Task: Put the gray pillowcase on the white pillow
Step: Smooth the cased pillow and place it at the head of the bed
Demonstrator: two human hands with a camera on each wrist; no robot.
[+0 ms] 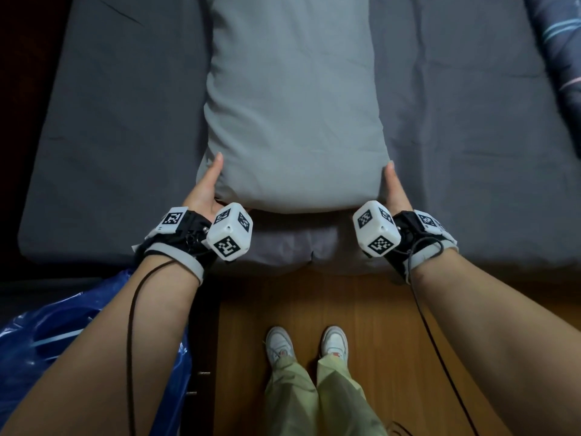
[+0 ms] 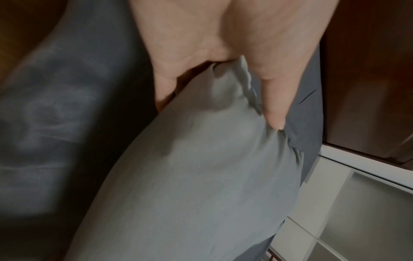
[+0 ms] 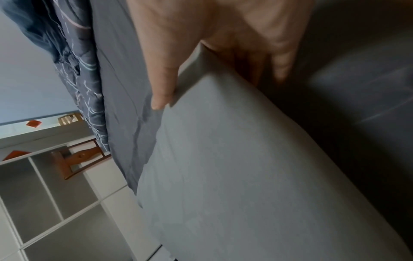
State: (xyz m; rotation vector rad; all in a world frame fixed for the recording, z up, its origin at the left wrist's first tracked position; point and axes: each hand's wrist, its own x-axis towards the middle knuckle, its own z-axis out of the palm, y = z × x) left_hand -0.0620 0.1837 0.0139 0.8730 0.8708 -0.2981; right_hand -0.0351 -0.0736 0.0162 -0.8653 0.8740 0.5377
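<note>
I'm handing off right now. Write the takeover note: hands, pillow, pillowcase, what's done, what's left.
Left hand: grips the near left corner of the gray pillowcase, thumb on top.
Right hand: grips the near right corner, thumb on top.
The pillowcase looks filled and lies lengthwise on the gray bed sheet, near end at the bed's edge. No white pillow shows in any view.
Done: pillow apparently inside.
Left: check the near opening, hidden here; tuck, smooth, release.

A bed is covered by a dark gray sheet; a patterned quilt and a blue plastic bag are seen beside it.
</note>
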